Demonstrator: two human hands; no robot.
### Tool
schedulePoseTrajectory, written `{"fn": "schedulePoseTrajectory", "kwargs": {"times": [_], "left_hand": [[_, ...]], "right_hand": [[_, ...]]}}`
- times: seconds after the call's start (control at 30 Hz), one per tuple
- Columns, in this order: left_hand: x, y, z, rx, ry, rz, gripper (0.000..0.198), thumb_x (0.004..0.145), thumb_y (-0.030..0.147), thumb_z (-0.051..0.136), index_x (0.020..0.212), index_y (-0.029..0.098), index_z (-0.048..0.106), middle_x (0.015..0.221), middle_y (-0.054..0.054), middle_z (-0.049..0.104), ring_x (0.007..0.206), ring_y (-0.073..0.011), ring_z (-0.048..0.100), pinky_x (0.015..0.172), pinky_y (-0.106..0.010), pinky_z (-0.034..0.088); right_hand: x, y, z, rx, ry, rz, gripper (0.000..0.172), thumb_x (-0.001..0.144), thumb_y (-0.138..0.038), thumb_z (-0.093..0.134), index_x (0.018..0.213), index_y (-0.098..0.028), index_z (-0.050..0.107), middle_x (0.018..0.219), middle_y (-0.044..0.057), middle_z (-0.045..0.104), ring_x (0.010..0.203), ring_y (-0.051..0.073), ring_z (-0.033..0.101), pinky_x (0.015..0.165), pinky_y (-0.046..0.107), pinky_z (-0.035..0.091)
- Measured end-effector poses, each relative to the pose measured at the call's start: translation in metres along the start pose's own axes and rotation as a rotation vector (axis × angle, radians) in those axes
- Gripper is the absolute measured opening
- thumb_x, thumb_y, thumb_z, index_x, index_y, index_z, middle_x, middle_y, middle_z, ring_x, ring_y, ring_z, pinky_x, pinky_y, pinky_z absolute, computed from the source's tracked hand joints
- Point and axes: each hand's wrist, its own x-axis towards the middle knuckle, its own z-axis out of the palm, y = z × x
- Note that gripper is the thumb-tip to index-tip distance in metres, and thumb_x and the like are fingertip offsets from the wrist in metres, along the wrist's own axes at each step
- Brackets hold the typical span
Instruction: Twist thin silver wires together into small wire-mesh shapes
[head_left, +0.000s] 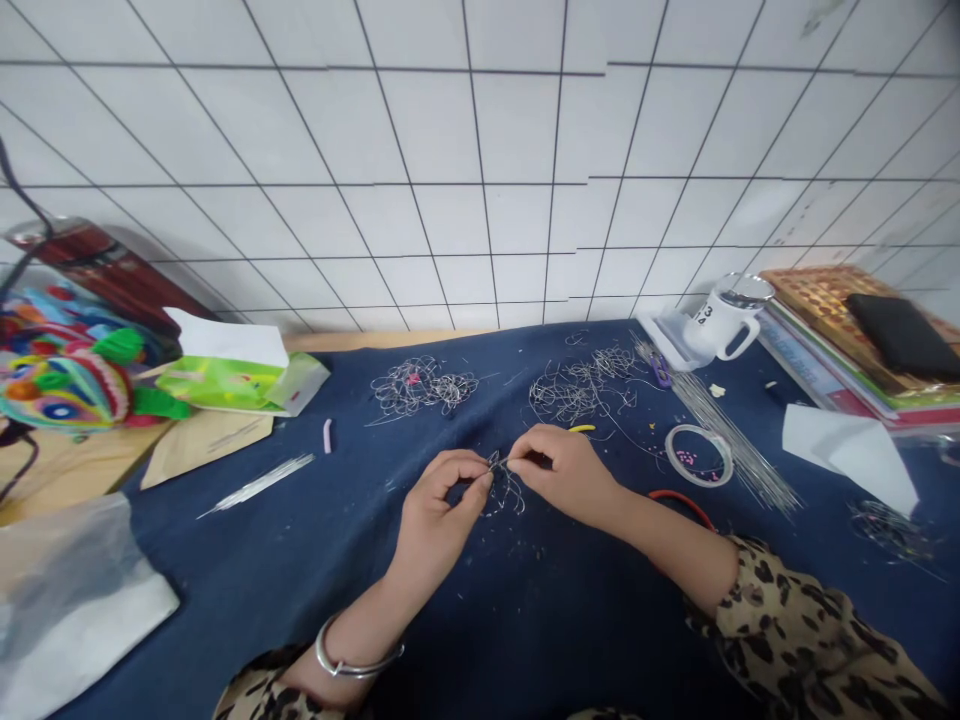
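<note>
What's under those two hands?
Thin, loopy wire shows between the left hand and the right hand, with blue cloth below. Whatever the hands cover is hidden, so I can't tell what's there.

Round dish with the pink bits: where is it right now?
In the head view, the round dish sits on the blue cloth, right of the right hand, beside the bundle of straight wires.

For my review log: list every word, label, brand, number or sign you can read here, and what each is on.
"3": on the white mug
"4": on the same mug, below the 3; any other characters there are unclear
Green packet: any printing is too blurred to read
Book stack: any lettering is too small or blurred
Nothing else is legible.
</note>
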Motion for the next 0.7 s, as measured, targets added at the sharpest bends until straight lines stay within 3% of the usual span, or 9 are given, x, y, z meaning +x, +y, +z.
{"fn": "schedulePoseTrajectory", "kwargs": {"times": [0.17,0.33,0.5,0.7], "left_hand": [[0.0,0.0,-0.002,-0.033,0.018,-0.044,0.007,0.08,0.022,0.057,0.076,0.019,0.062,0.092,-0.004,0.06,0.086,-0.0166,0.057,0.079,-0.029,0.042],[0.0,-0.003,-0.001,-0.116,0.045,-0.093,0.007,0.079,0.023,0.058,0.076,0.019,0.063,0.093,-0.004,0.061,0.086,-0.0172,0.056,0.078,-0.028,0.042],[0.001,-0.008,0.002,-0.29,0.14,-0.159,0.007,0.077,0.024,0.061,0.076,0.018,0.063,0.092,-0.003,0.06,0.087,-0.016,0.054,0.081,-0.027,0.04],[0.003,-0.011,0.004,-0.572,0.217,-0.262,0.01,0.077,0.025,0.063,0.081,0.016,0.064,0.088,-0.002,0.059,0.081,-0.0128,0.053,0.079,-0.025,0.04]], "right_hand": [[-0.001,-0.003,-0.004,0.183,-0.041,0.197,0.006,0.077,-0.017,0.054,0.074,-0.017,0.058,0.068,-0.002,0.058,0.063,0.01,0.051,0.06,0.022,0.039],[0.0,0.0,-0.004,0.187,-0.063,0.234,0.008,0.077,-0.018,0.053,0.074,-0.017,0.06,0.069,-0.001,0.06,0.064,0.01,0.051,0.06,0.022,0.039],[0.0,0.007,-0.001,0.18,-0.253,0.274,0.007,0.074,-0.017,0.054,0.072,-0.017,0.061,0.064,-0.001,0.06,0.059,0.011,0.053,0.057,0.024,0.04],[0.0,0.012,0.005,0.586,-0.126,0.501,0.012,0.075,-0.014,0.049,0.086,-0.018,0.047,0.082,0.004,0.065,0.061,0.012,0.061,0.047,0.021,0.042]]}}
